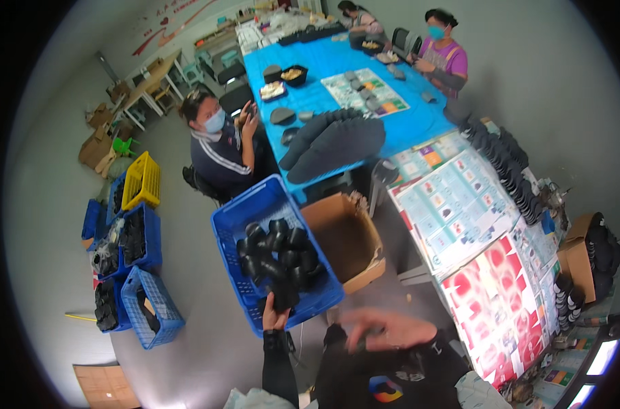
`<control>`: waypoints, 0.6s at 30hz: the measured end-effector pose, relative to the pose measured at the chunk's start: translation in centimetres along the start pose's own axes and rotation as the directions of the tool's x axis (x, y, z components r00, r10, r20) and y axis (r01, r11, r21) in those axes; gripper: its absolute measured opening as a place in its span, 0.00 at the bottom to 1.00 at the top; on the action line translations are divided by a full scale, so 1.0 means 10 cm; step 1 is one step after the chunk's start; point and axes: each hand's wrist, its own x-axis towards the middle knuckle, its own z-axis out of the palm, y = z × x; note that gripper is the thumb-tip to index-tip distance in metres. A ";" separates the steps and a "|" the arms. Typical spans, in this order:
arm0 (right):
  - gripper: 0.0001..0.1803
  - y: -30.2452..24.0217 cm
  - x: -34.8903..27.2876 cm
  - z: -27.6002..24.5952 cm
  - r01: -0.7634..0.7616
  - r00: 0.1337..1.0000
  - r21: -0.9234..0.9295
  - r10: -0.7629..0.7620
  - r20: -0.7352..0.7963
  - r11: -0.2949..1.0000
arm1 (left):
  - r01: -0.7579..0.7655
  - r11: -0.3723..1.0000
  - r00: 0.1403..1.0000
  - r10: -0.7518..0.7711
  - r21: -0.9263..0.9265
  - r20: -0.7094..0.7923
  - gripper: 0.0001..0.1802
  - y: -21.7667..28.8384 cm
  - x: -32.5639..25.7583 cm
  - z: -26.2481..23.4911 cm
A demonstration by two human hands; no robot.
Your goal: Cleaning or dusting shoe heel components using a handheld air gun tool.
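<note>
Head: black pieces [279, 249] in blue crate [228, 218]; left hand [276, 317] grasping one, right hand [386, 328] grip unclear.

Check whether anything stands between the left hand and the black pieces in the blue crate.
Only the dark piece the left hand holds, at the blue crate's near end; nothing else visible blocks the black pieces.

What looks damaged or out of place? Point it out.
The cardboard box, right of the blue crate by the left hand: its rim looks ragged at the far-right corner, as if torn.
</note>
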 end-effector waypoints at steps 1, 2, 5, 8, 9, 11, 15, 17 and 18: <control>0.26 -0.24 -0.29 0.07 0.037 0.983 0.263 -0.083 0.165 0.964 | -0.059 0.998 0.998 0.059 0.013 -0.025 0.22 -0.12 -0.26 0.12; 0.21 -0.39 -0.44 0.09 0.014 0.930 0.506 -0.198 0.311 0.862 | -0.084 0.996 0.996 0.084 -0.015 -0.032 0.23 -0.26 -0.40 0.16; 0.30 -0.53 -0.82 0.07 0.396 0.884 0.473 -0.466 0.035 0.787 | -0.099 0.995 0.995 0.099 -0.016 0.021 0.26 -0.71 -0.85 0.68; 0.54 -0.94 -0.97 0.26 0.735 0.597 -0.409 -0.802 0.014 0.540 | -0.049 0.999 0.997 0.050 -0.015 0.051 0.26 -1.04 -1.18 0.92; 0.60 -0.89 -0.95 0.38 0.461 0.489 -0.823 -0.869 -0.075 0.331 | -0.031 0.999 0.998 0.031 -0.011 0.047 0.26 -1.11 -1.29 1.08; 0.59 -0.77 -0.90 0.37 0.286 0.593 -0.903 -0.799 -0.095 0.320 | 0.070 0.997 0.997 -0.068 -0.038 0.044 0.26 -1.22 -1.45 1.32; 0.48 -0.56 -0.94 0.40 0.721 0.369 -0.239 -0.653 -0.662 0.650 | 0.110 0.993 0.994 -0.111 0.048 0.024 0.26 -1.28 -1.41 1.39; 0.44 -0.75 -1.14 0.34 0.737 0.650 0.516 -0.667 -0.364 0.437 | 0.087 0.985 0.987 -0.106 0.146 0.124 0.25 -1.27 -1.42 1.63; 0.43 -0.74 -1.26 0.25 0.490 0.682 0.526 -0.682 0.265 0.695 | 0.167 0.977 0.973 -0.185 0.132 0.137 0.25 -1.31 -1.48 1.82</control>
